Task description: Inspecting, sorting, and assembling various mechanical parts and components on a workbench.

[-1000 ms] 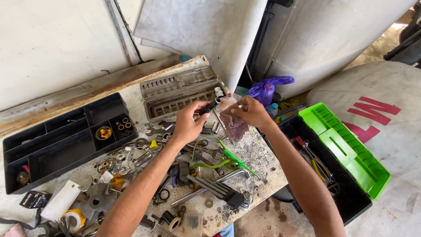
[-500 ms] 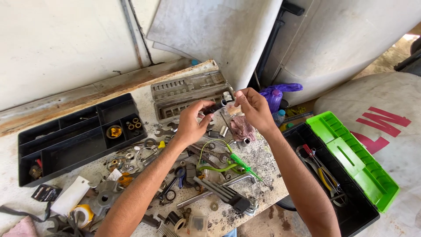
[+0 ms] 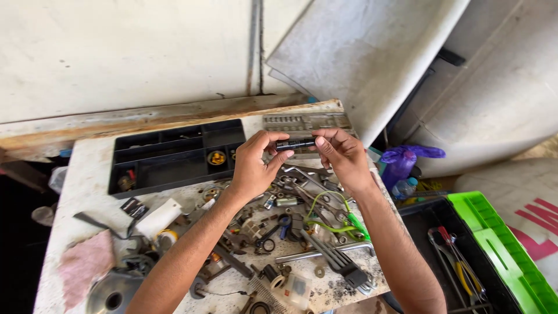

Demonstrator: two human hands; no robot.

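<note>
Short black cylindrical socket (image 3: 294, 143), horizontal, pinched at both ends above the cluttered bench.

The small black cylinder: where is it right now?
Head view, centre: the small black cylinder is pinched between left hand and right hand, above the cluttered table, before the grey socket tray.

black cylinder (image 3: 294, 143), black tray (image 3: 174, 157), bright green toolbox lid (image 3: 505, 244), purple bag (image 3: 407, 160), seemingly pink rag (image 3: 84, 261)

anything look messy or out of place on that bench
Yes: loose washers, nuts and tools lie scattered over the grimy table, while the black organizer tray sits mostly bare. Both hands hold a small black cylinder above it.
</note>
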